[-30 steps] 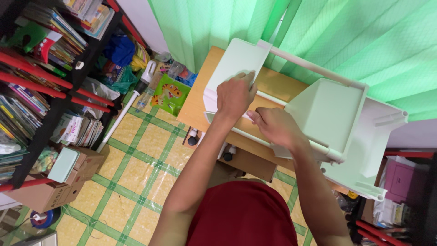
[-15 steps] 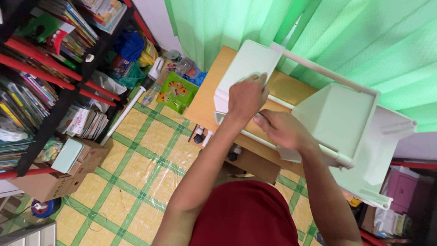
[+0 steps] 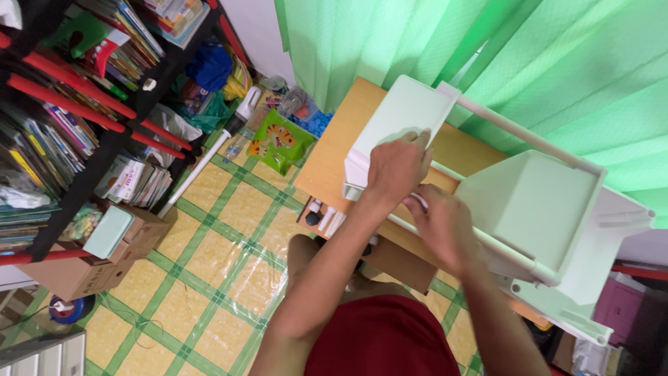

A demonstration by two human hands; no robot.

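Observation:
A pale green and white plastic rack lies on its side on a wooden table (image 3: 332, 150). My left hand (image 3: 396, 167) presses on its left tray (image 3: 400, 111), fingers curled at the tray's face. Just below and to the right, my right hand (image 3: 445, 224) closes around the lower white pole (image 3: 511, 252), a little blurred. A second tray (image 3: 536, 202) sits further right, and an upper white pole (image 3: 522, 139) links the two trays.
A green curtain (image 3: 557, 63) hangs behind the table. A black and red bookshelf (image 3: 62, 104) full of books fills the left. A cardboard box (image 3: 73, 278) with a pale box on it, a green toy pack (image 3: 278, 143) and a white stick tool (image 3: 209, 157) lie on the checked floor.
My right hand has slid left along the lower pole towards my left hand and closed on it. My left hand stays on the left tray. The view has shifted a little.

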